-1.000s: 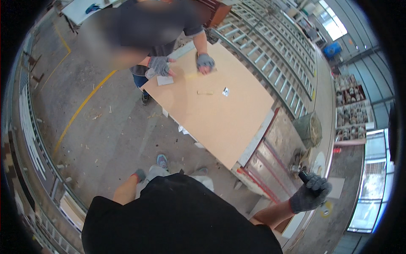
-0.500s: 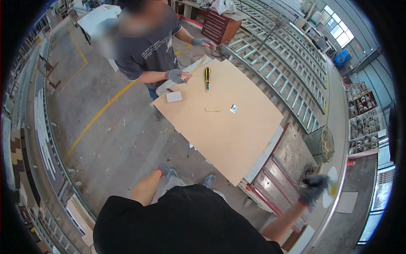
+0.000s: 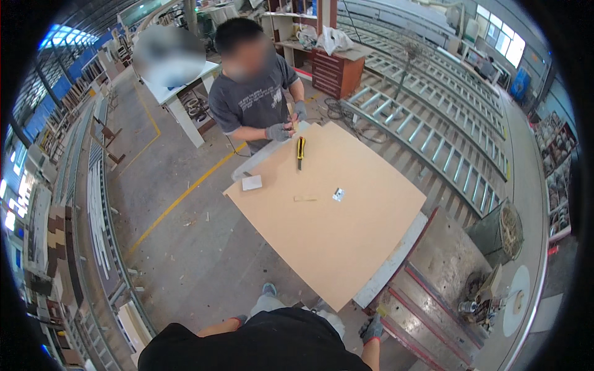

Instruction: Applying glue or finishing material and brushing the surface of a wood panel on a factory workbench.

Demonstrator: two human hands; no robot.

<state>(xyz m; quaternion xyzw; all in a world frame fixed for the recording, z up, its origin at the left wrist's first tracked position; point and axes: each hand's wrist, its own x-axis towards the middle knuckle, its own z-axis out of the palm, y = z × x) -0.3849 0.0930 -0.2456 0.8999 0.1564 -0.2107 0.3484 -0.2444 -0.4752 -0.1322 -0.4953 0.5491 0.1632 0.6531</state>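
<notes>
My right hand [image 3: 371, 329], in a grey glove with a red cuff, is low beside the red-edged metal bench [image 3: 427, 303]. Its fingers look curled, with a small yellowish spot at their tips; what they hold is too small to make out. My left hand [image 3: 240, 320] hangs by my leg, mostly hidden behind my black shirt, fingers unseen. In front of me lies a large tan board [image 3: 334, 247]. On it rest a yellow-and-black utility knife [image 3: 300, 151], a small white block [image 3: 252, 182], a thin tan strip [image 3: 305, 199] and a small silvery piece [image 3: 338, 195].
Across the board a person [image 3: 253, 99] in grey gloves brings both hands together around something small. Metal roller racks [image 3: 427, 136] run along the far right. A wire bin [image 3: 495, 232] and a white disc [image 3: 516, 300] stand right of the bench. Long profiles [image 3: 102, 216] line the left.
My right hand has come back from the bench's far right side to near my body. The other person's hands have moved together. The view has tilted up.
</notes>
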